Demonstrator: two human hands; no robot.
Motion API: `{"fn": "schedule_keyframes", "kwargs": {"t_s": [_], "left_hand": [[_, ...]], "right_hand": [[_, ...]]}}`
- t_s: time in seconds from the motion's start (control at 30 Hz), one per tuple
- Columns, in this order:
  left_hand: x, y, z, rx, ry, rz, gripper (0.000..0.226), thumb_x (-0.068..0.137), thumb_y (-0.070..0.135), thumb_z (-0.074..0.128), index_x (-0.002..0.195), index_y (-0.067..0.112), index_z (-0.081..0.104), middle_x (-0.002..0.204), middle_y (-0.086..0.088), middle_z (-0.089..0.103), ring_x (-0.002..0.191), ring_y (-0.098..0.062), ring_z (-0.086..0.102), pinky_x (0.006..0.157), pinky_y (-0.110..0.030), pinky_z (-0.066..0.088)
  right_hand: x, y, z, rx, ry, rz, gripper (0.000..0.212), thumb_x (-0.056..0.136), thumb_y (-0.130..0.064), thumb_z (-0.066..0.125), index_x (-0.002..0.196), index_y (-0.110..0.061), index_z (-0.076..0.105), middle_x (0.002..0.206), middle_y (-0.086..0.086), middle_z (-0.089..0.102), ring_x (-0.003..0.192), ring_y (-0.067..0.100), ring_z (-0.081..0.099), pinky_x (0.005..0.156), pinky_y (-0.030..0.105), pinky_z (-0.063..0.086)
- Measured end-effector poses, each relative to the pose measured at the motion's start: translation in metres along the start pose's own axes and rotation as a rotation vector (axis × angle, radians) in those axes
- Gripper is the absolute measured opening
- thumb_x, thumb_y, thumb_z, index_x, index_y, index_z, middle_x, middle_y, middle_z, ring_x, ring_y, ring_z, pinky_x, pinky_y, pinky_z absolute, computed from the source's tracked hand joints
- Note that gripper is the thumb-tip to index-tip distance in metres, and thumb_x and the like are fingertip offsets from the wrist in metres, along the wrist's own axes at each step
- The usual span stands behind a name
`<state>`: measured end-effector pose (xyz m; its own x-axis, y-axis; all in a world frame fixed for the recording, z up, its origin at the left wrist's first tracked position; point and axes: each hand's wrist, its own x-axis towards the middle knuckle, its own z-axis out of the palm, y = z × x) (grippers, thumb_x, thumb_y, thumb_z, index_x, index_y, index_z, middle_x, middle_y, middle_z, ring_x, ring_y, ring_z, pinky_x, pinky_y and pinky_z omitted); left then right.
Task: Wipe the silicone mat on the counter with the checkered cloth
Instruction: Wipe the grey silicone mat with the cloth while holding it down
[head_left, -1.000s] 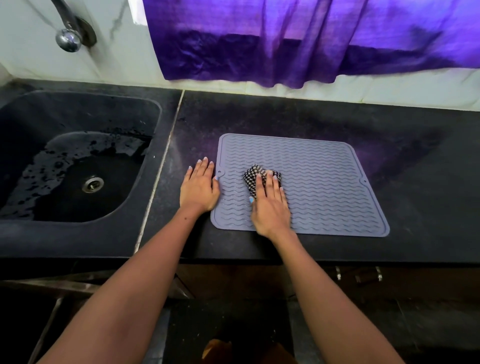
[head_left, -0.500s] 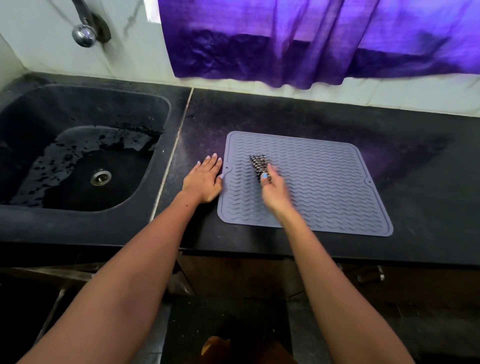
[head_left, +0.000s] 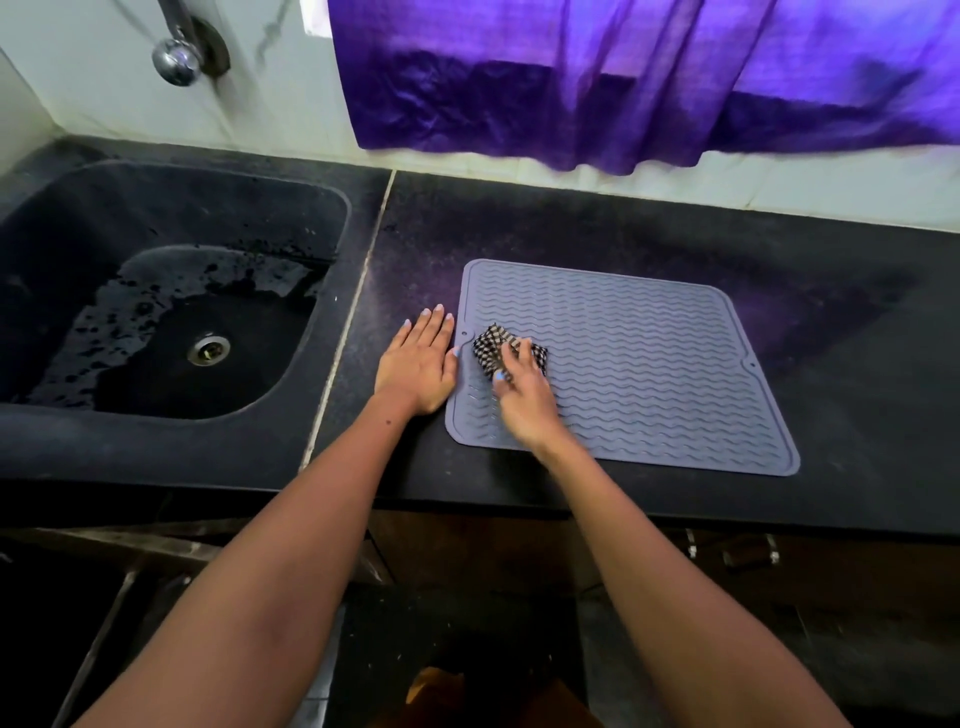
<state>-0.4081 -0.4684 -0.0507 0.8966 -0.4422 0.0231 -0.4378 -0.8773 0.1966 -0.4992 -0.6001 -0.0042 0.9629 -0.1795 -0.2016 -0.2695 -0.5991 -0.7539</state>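
On the black bench (head_left: 649, 228), the checkered cloth (head_left: 493, 348), bunched under the gripping right hand (head_left: 524, 400), has been swept back toward 9 o'clock on the silicone mat (head_left: 649, 364), so wiping is judged ongoing, while the flat left hand (head_left: 418, 364) steadies the mat's edge.

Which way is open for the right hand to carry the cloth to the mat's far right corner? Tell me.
Probably straight across: the right hand presses the checkered cloth near the silicone mat's left edge, and nothing lies on the mat between it and that corner.

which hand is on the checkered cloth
The right hand, on the silicone mat with its fingers over the bunched checkered cloth. The left hand lies flat on the black counter at the mat's left edge.
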Motion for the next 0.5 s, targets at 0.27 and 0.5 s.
{"fn": "schedule_keyframes", "kwargs": {"t_s": [0.27,0.5], "left_hand": [[-0.002,0.001,-0.003,-0.012,0.012,0.004,0.054,0.100,0.026,0.022,0.150,0.010,0.009,0.159,-0.005,0.004,0.146,-0.016,0.002,0.119,-0.033,-0.001],[0.000,-0.001,-0.001,0.003,0.015,0.001,0.056,0.098,0.026,0.020,0.150,0.012,0.007,0.159,-0.003,0.002,0.146,-0.014,0.000,0.119,-0.033,-0.002]], "right_hand": [[0.000,-0.017,0.023,-0.078,0.041,-0.030,0.054,0.101,-0.023,0.030,0.150,-0.010,0.010,0.158,0.014,-0.007,0.147,0.024,-0.005,0.118,0.031,-0.001],[-0.001,-0.002,0.031,-0.519,0.008,-0.160,0.063,0.098,-0.025,0.032,0.151,-0.013,0.000,0.157,0.013,-0.014,0.147,0.023,-0.010,0.119,0.032,-0.003]]}}
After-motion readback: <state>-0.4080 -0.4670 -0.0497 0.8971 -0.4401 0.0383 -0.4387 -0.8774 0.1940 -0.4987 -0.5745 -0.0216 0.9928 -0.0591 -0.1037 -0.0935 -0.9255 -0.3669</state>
